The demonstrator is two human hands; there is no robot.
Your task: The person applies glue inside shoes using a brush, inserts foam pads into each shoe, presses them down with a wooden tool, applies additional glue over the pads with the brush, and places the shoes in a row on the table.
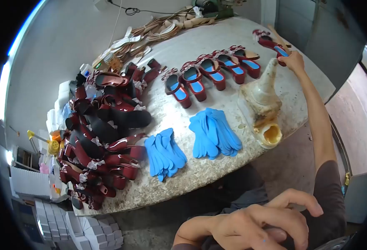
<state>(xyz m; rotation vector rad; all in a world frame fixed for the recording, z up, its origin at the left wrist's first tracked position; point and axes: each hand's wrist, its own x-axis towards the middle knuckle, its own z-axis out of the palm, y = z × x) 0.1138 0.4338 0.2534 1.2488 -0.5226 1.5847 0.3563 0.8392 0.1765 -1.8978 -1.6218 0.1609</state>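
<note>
My right hand point(292, 62) reaches to the table's far right side, its fingers closed round the heel end of a dark red sandal point(271, 45) with a blue insole. A thin wooden stick point(278, 38) lies along that sandal; whether my fingers touch it I cannot tell. Close to the camera, my left hand point(260, 221) has bent, spread fingers and nothing visible in it. Several red heeled sandals point(214, 75) with blue insoles stand in a row. Nearer me lie two fanned stacks of blue insoles: a left stack point(165, 154) and a right stack point(215, 134).
A heap of red sandals point(108, 125) covers the table's left side. A stained, cone-topped container point(265, 100) with a yellowish opening stands at the right edge. Strip bundles point(162, 31) lie at the back. White boxes point(89, 229) are stacked on the floor at lower left.
</note>
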